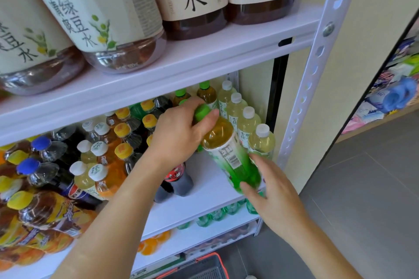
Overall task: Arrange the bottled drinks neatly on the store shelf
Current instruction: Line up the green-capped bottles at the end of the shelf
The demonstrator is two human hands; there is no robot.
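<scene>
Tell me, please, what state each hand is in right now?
Left hand: gripping the green-capped bottle at its cap.
Right hand: holding the same bottle's lower end.

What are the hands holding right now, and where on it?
One tilted green-capped bottle: the left hand grips its cap end, the right hand holds its lower body.
</scene>
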